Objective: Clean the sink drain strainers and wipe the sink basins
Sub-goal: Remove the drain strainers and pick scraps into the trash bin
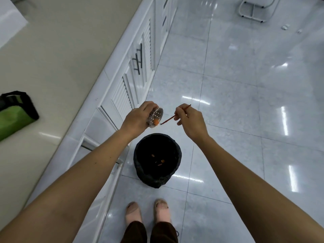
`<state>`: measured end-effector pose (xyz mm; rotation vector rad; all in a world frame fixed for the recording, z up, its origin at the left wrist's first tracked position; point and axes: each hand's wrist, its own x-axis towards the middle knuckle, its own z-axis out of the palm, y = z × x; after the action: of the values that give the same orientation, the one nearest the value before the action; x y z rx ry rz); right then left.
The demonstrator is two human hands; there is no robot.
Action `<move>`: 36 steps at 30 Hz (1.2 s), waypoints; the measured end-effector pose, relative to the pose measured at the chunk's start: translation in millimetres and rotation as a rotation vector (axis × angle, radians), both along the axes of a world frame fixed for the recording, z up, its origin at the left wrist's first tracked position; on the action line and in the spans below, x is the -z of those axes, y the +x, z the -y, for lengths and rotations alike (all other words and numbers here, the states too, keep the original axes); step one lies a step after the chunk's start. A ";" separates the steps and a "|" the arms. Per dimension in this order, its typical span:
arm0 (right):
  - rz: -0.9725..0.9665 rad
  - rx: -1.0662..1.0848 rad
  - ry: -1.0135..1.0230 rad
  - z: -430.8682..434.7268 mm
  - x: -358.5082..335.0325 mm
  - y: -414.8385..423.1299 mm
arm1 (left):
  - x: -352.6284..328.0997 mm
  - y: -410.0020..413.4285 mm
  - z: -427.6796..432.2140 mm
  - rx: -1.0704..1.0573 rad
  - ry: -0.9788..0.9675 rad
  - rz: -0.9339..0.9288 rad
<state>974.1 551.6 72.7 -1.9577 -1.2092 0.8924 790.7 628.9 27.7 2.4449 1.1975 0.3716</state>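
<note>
My left hand (138, 116) grips a metal sink drain strainer (156, 117), tipped on its side so its perforated inside faces right. An orange food scrap (156, 122) sticks at its lower rim. My right hand (189, 120) pinches a thin reddish-brown stick (169, 119), whose tip touches the strainer beside the scrap. Both hands hover above a black-lined bin (157, 159) standing on the floor, with a few orange scraps lying inside it.
A beige countertop (52, 58) runs along the left, with a green and black bag (15, 114) on it. White louvred cabinet doors (122, 95) line its front. Glossy grey floor tiles (245, 102) stretch right; a white metal frame (254, 9) stands far back. My feet (149, 213) are below.
</note>
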 end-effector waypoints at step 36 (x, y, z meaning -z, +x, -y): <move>-0.223 -0.416 -0.067 -22.9 -167.8 -129.7 | -178.3 -113.0 89.2 -0.581 -0.202 0.508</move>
<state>844.4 574.6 240.5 -1.6252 -1.4925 1.3368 677.7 539.7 206.0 1.6471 1.5791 0.9172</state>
